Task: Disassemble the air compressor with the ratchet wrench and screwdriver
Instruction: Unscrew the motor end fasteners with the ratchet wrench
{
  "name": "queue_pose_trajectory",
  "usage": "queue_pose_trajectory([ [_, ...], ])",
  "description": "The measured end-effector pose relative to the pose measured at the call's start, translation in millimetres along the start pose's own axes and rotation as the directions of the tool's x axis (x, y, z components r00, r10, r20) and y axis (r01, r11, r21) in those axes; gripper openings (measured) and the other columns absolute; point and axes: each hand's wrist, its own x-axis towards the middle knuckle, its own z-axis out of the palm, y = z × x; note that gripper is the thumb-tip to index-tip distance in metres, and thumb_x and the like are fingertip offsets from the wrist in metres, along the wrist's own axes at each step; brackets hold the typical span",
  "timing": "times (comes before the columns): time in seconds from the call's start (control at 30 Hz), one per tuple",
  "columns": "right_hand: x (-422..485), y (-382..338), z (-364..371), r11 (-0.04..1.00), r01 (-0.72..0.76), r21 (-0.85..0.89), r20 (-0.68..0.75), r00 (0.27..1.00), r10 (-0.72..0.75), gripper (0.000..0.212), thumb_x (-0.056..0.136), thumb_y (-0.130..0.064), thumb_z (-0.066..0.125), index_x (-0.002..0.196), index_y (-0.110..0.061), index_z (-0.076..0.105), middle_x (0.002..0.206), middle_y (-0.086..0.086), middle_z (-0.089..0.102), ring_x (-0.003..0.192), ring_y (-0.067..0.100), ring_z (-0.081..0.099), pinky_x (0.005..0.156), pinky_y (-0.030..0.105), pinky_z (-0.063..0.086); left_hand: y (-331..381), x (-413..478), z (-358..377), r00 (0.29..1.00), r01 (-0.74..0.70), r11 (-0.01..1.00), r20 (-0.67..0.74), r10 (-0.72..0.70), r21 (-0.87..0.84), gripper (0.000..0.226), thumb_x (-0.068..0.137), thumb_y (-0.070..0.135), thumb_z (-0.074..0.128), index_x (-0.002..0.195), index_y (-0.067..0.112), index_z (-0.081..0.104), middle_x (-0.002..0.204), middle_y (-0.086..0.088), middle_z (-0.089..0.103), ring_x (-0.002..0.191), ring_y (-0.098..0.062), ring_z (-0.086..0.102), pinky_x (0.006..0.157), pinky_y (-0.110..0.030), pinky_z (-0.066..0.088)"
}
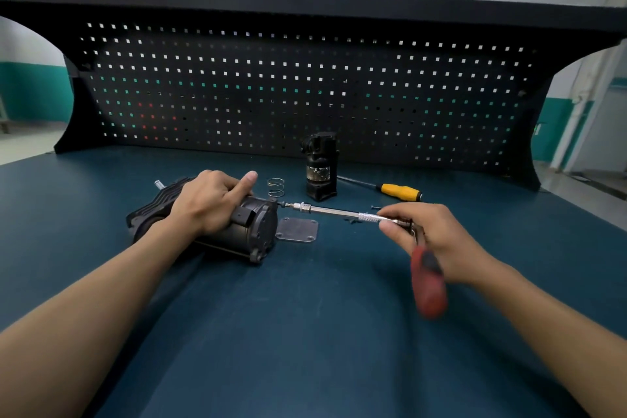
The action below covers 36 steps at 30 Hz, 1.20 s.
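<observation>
My left hand [207, 204] lies over the air compressor [252, 231], which rests on its side on the desk [305, 349], left of centre. Its fingers curl round the black body to pin it down. My right hand [431, 237] holds the ratchet wrench [339, 213], fingers pinched round the knurled end of its long extension bar, with the red handle [428, 282] hanging toward me. The bar's tip sits at a bolt on the compressor's end face, so I judge I am loosening an end-cover bolt. A spring [275, 187], a flat plate [298, 230] and the screwdriver [400, 192] lie nearby. The next move calls for holding the bar square to the bolt while the handle swings, my left hand bracing against the twist.
</observation>
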Motion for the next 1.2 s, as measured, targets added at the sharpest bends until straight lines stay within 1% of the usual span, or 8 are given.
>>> queue_pose_trajectory([
  [0.13, 4.8, -14.3, -1.1, 0.881, -0.357, 0.312, 0.077, 0.933, 0.351, 0.041, 0.096, -0.050, 0.054, 0.088, -0.014, 0.072, 0.065, -0.005, 0.066, 0.046, 0.006, 0.045, 0.047, 0.018, 0.035, -2.0, 3.0, 1.2, 1.000, -0.025, 1.000, -0.001, 0.025, 0.003, 0.100, 0.079, 0.087, 0.014, 0.076, 0.006, 0.070, 0.072, -0.013, 0.068, 0.077, -0.031, 0.062, 0.073, -0.044, 0.053],
  [0.27, 5.1, -25.3, -6.4, 0.484, -0.701, 0.524, 0.369, 0.699, 0.612, 0.064, 0.095, -0.066, 0.044, 0.104, -0.007, 0.069, 0.067, 0.015, 0.066, 0.037, 0.015, 0.037, 0.036, 0.019, 0.022, -2.4, 2.7, 0.3, 0.999, -0.035, 0.999, 0.000, 0.035, 0.019, 0.101, 0.080, 0.087, 0.014, 0.075, 0.002, 0.068, 0.072, -0.015, 0.066, 0.075, -0.031, 0.062, 0.071, -0.045, 0.052],
  [0.5, 9.5, -25.2, -16.0, 0.101, -0.797, 0.596, 0.659, 0.557, 0.505, 0.027, 0.088, -0.038, 0.059, 0.094, -0.012, 0.062, 0.063, 0.008, 0.053, 0.033, 0.005, 0.029, 0.028, 0.011, 0.018, -1.0, 2.9, 0.5, 0.999, -0.032, 0.999, 0.007, 0.032, 0.034, 0.100, 0.080, 0.086, 0.014, 0.075, 0.002, 0.069, 0.070, -0.016, 0.065, 0.077, -0.032, 0.061, 0.072, -0.046, 0.052],
  [0.67, 9.7, -23.7, -15.7, -0.061, -0.776, 0.628, 0.721, 0.551, 0.419, 0.033, 0.083, -0.034, 0.059, 0.075, -0.004, 0.070, 0.063, 0.004, 0.048, 0.029, 0.002, 0.028, 0.028, 0.010, 0.016, -1.8, 4.0, 1.1, 0.999, -0.044, 0.999, 0.006, 0.044, 0.022, 0.100, 0.081, 0.085, 0.015, 0.074, 0.000, 0.068, 0.068, -0.017, 0.065, 0.077, -0.033, 0.061, 0.072, -0.047, 0.052],
  [0.8, 8.0, -25.8, -11.6, 0.093, -0.783, 0.616, 0.647, 0.569, 0.507, 0.020, 0.093, -0.033, 0.059, 0.096, -0.013, 0.062, 0.060, 0.003, 0.049, 0.031, 0.003, 0.026, 0.030, 0.012, 0.015, -1.9, 3.9, 1.3, 0.999, -0.045, 0.999, 0.000, 0.045, 0.018, 0.099, 0.081, 0.085, 0.016, 0.074, 0.000, 0.068, 0.073, -0.019, 0.066, 0.077, -0.033, 0.062, 0.074, -0.048, 0.052],
  [0.97, 2.6, -24.9, -2.1, 0.603, -0.631, 0.487, 0.323, 0.772, 0.547, 0.019, 0.096, -0.035, 0.065, 0.091, -0.016, 0.070, 0.060, 0.008, 0.060, 0.037, 0.012, 0.032, 0.037, 0.020, 0.024, -1.6, 1.3, -0.1, 1.000, -0.011, 0.999, 0.011, 0.010, 0.037, 0.100, 0.076, 0.088, 0.012, 0.081, 0.007, 0.070, 0.078, -0.012, 0.068, 0.082, -0.030, 0.062, 0.075, -0.043, 0.051],
  [1.1, -0.4, -17.7, -1.4, 0.944, -0.287, 0.163, 0.052, 0.958, 0.282, 0.013, 0.097, -0.025, 0.066, 0.088, -0.030, 0.075, 0.065, -0.007, 0.067, 0.053, 0.003, 0.053, 0.053, 0.019, 0.045, -0.2, 0.7, -1.5, 0.996, -0.049, 0.995, 0.079, 0.042, 0.090, 0.103, 0.075, 0.088, 0.003, 0.088, 0.013, 0.072, 0.078, -0.004, 0.070, 0.083, -0.025, 0.062, 0.076, -0.040, 0.049],
  [1.2, -2.9, -10.6, -3.4, 0.982, -0.007, -0.190, -0.004, 1.000, 0.006, 0.016, 0.097, -0.024, 0.063, 0.107, -0.034, 0.072, 0.084, -0.016, 0.067, 0.085, 0.008, 0.064, 0.072, 0.037, 0.054, -0.8, 0.6, -0.4, 0.997, -0.038, 0.995, 0.076, 0.032, 0.088, 0.103, 0.074, 0.089, 0.003, 0.088, 0.013, 0.071, 0.083, -0.005, 0.071, 0.084, -0.025, 0.062, 0.077, -0.040, 0.050],
])
